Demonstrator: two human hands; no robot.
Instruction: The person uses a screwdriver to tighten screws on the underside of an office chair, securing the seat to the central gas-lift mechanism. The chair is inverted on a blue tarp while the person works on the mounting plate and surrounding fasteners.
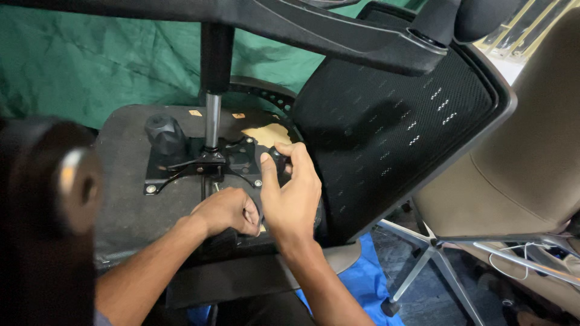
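Hands crowd the mechanism plate (199, 166): right hand (293, 193) grip pinching black knob (279, 160), left hand (226, 211) fisted beside it.

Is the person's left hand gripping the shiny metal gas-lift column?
No, the left hand rests closed on the seat underside, below the black mounting plate, apart from the column.

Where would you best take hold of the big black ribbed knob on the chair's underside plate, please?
Probably around the ribbed sides of the black knob, coming from above and the left. It stands proud of the metal plate, its ridges give purchase, and the gas cylinder crowds its right side. Both the left hand and right hand are busy elsewhere.
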